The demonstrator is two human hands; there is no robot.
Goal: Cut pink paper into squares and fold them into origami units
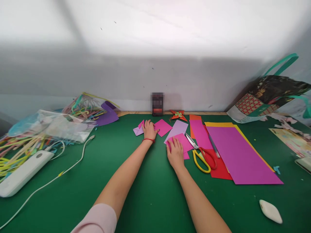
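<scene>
My left hand (149,129), a red string round its wrist, lies flat with fingers together on folded pink and lilac paper pieces (138,129). A pink paper square (163,127) lies just right of it. My right hand (175,152) rests flat, fingers spread, on another pink square (185,142) that overlaps a lilac sheet (178,127). Scissors (202,157) with one yellow and one red handle lie just right of that hand.
Large magenta sheet (240,155) over yellow, red and orange sheets at right. A folded paper star (178,115) and a dark box (157,104) stand by the wall. Bag of coloured strips (46,126), white power bank (21,173) with cable at left. Patterned bag (269,94) far right.
</scene>
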